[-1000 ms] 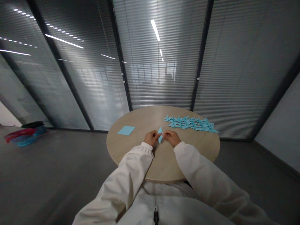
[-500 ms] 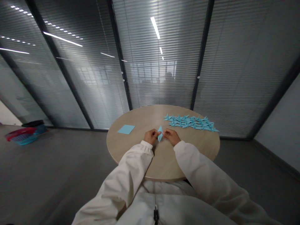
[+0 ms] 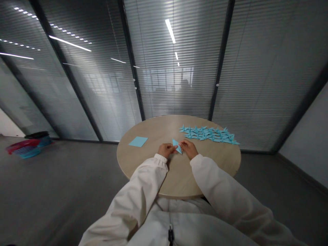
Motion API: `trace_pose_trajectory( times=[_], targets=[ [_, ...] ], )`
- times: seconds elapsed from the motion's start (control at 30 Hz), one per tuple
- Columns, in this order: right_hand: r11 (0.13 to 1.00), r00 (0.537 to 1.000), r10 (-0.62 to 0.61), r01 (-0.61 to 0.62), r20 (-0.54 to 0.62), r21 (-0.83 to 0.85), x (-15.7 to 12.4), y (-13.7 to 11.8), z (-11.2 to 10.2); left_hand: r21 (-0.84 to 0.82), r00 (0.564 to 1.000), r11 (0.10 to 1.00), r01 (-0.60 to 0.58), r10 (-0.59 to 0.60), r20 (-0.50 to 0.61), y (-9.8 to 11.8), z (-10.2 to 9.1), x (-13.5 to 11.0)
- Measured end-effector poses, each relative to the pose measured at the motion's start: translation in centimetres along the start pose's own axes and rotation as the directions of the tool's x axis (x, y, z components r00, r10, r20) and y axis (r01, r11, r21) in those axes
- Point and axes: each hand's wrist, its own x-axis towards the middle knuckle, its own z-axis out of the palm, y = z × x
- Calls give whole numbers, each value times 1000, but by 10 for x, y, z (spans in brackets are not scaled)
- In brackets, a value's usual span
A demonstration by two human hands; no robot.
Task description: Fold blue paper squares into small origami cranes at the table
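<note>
A small folded piece of light blue paper is held between both hands just above the round wooden table. My left hand pinches its left side with closed fingers. My right hand pinches its right side, fingers also closed. The piece is a narrow pointed shape, tilted with its tip toward the upper left. White sleeves cover both arms.
Several folded blue paper figures lie in rows at the table's far right. A flat blue paper square lies at the left. Glass walls with blinds stand behind the table. Coloured basins sit on the floor at far left.
The folded paper has turned from upright to tilted, its tip now leaning left. Both hands stay pinched on it in about the same place.
</note>
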Motion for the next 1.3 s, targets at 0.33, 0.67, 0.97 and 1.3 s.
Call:
trace_pose_trajectory(
  times=[0.33,0.67,0.97,1.3],
  targets=[
    [999,1000,22,-23,17,48,1,2,1,6,1000,1000,-18,18,-7,3,-1,-2],
    [997,997,19,-24,70,79,-1,-3,3,-48,987,994,-97,89,-134,-3,-6,5],
    [984,970,52,-91,239,153,-3,-3,7,36,952,972,-232,234,-197,-1,-7,6],
    [977,964,92,-136,250,165,-6,-11,5,-193,962,976,-102,48,-268,-2,-6,9]
  ],
)
